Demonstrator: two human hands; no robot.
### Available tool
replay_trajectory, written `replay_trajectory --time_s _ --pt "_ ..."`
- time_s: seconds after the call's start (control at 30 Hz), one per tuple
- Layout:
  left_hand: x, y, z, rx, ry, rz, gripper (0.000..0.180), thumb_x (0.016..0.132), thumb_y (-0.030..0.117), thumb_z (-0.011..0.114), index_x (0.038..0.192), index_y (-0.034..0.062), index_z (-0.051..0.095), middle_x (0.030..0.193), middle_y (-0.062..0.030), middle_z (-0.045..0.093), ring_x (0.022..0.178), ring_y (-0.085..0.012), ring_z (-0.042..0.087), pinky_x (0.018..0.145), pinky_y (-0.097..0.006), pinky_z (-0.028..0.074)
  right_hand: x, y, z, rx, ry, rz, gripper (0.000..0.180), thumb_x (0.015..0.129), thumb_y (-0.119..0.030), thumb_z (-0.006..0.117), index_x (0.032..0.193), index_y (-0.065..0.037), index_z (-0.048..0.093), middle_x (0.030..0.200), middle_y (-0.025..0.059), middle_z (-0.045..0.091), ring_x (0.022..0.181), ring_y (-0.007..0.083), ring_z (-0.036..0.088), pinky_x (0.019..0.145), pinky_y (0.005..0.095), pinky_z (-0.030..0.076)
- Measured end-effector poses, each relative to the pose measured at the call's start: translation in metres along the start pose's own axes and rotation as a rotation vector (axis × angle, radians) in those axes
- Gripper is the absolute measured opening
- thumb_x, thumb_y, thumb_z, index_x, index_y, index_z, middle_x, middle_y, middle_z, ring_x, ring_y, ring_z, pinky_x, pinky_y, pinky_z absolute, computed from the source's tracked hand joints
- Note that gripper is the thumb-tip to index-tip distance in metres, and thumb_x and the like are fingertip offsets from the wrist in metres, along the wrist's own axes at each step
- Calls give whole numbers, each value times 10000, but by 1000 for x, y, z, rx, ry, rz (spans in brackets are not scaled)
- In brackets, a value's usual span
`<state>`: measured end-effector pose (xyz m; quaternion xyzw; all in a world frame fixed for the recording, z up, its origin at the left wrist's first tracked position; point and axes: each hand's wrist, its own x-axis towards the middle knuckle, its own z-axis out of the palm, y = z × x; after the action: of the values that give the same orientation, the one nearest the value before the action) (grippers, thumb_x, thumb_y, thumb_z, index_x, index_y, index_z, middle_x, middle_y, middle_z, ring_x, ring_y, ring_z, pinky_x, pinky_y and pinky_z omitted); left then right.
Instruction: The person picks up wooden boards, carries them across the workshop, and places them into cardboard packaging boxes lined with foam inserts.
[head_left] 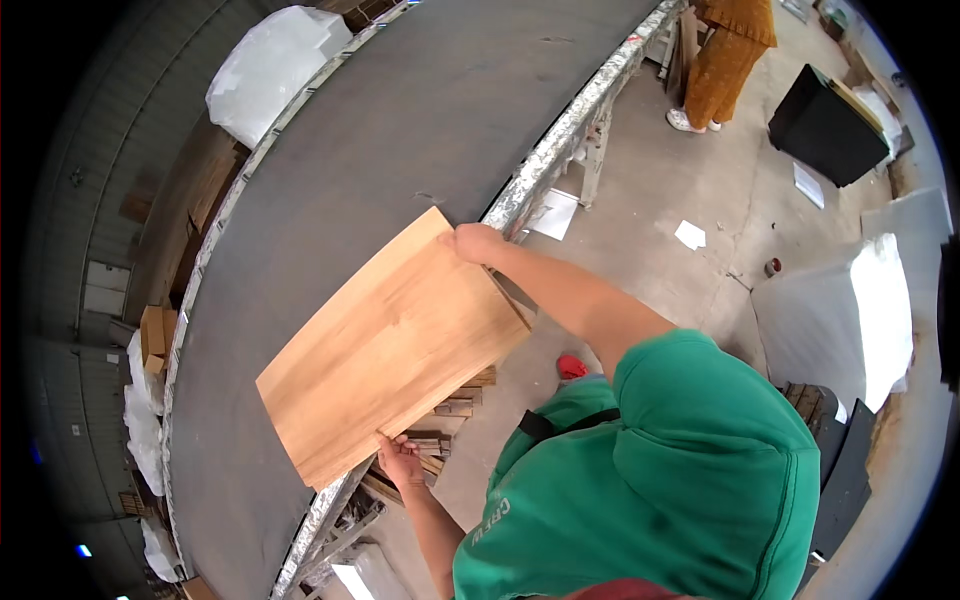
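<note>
both hands grip a smooth rectangular wooden board over grey table.

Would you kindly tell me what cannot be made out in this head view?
- Right hand: fingers curl over the board's far corner, so the grip is hidden.
- Left hand: fingertips hidden under the board edge.
- Board underside: unseen.
- Under the table: wood pieces mostly hidden.
- Other person: cut off by the top edge.

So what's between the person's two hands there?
The head view shows a light wooden board spanning from the left hand at its near edge to the right hand at its far corner, over the grey table.
</note>
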<state>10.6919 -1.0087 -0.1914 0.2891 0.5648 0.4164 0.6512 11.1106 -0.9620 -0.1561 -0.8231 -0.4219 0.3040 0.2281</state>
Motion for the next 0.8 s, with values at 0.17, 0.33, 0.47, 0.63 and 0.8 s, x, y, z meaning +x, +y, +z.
replay_trajectory --time_s 0.17,0.33,0.47,0.63,0.8 --pt "3 0 7 -28 4 17 305 829 396 542 835 96 487 624 -46 564 477 -147 499 433 -254 376 4 1 -8 13 -39 33 534 859 -470 344 982 -18 601 1014 171 587 954 309 553 807 392 432" --pt "4 0 7 -55 -19 33 311 826 390 549 817 85 490 635 -49 573 477 -148 501 430 -250 378 -1 -5 -14 10 -68 55 542 860 -478 341 975 -17 604 1006 176 589 949 312 555 803 394 434" --pt "1 2 7 -58 -3 40 308 819 379 564 793 78 506 640 -47 576 497 -148 509 449 -251 388 -6 -8 -18 16 -106 79 555 860 -486 338 972 -12 603 1009 178 587 952 313 554 799 394 436" --pt "35 14 -39 -405 184 -18 235 745 283 654 793 72 562 679 -22 583 632 -139 535 518 -250 422 -7 -1 -10 16 -57 75 551 862 -472 333 980 -1 595 1012 187 582 960 320 548 811 396 429" --pt "43 28 -45 -398 249 -52 413 795 344 592 1042 26 497 1010 -95 558 851 -214 556 676 -316 487 -38 24 20 190 71 -51 552 868 -450 303 985 10 583 1007 220 568 960 358 529 820 413 412"
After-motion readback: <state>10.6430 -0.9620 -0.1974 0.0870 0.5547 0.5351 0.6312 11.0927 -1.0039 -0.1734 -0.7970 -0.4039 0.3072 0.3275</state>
